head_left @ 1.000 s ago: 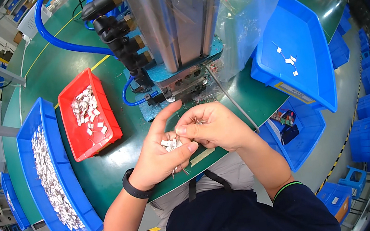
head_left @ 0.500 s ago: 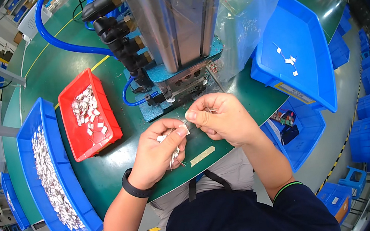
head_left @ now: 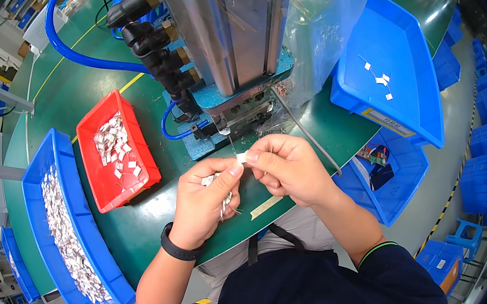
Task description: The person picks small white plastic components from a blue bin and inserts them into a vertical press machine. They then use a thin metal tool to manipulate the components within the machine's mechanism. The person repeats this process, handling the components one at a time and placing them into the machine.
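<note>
My left hand (head_left: 209,196) is closed around several small white square pieces with thin wire leads (head_left: 226,202), whose ends stick out below the fingers. Between its thumb and forefinger, one white square piece (head_left: 242,157) is held up in front of the press. My right hand (head_left: 288,167) pinches the right side of that same piece, so the fingertips of both hands nearly meet. Whatever else lies inside the right fingers is hidden. Just beyond the hands stands the press (head_left: 242,94), with a metal cylinder on a teal body.
A red bin (head_left: 123,199) and a long blue bin (head_left: 91,233) of white pieces lie left. At right, a blue tray (head_left: 389,40) holds a few pieces; another blue bin (head_left: 405,192) sits below. A metal rod (head_left: 309,134) slants beside my right hand. Tape (head_left: 267,207) marks the green table.
My right hand has moved slightly left and down, bringing its fingertips onto the white piece at the left thumb. More of the metal rod shows beside the press. The left hand barely moved.
</note>
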The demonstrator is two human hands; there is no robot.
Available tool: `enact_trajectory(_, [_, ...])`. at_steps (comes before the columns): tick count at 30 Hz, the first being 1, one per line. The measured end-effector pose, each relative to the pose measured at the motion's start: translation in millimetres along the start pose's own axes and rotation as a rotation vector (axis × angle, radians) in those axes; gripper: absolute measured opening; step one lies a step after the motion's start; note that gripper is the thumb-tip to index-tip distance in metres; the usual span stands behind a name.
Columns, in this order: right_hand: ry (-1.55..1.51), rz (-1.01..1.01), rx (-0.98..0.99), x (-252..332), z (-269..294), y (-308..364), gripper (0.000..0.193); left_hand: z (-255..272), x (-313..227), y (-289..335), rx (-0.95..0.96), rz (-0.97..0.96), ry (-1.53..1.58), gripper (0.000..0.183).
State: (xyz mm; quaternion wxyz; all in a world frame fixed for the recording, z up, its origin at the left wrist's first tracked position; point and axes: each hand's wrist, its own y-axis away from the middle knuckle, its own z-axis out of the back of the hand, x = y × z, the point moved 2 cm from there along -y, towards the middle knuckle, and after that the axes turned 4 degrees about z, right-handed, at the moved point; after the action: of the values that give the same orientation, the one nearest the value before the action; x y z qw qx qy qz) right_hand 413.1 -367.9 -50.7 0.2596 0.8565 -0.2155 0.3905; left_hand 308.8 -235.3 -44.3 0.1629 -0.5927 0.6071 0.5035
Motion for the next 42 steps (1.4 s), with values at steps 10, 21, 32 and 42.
enact_trajectory(10, [0.051, 0.132, -0.148, 25, 7, -12, 0.015, -2, -1, -1, 0.017, 0.011, -0.003, 0.018])
enact_trajectory(21, [0.031, 0.157, -0.16, 28, 5, -19, 0.016, -3, -1, -1, 0.005, 0.0, -0.025, 0.017])
enact_trajectory(32, [0.023, 0.174, -0.149, 24, 5, -16, 0.014, -4, -1, -1, 0.002, 0.005, -0.028, 0.018])
enact_trajectory(42, [0.404, 0.148, 0.096, 1, 4, 1, 0.016, -3, 0, -2, -0.014, -0.007, -0.009, 0.016])
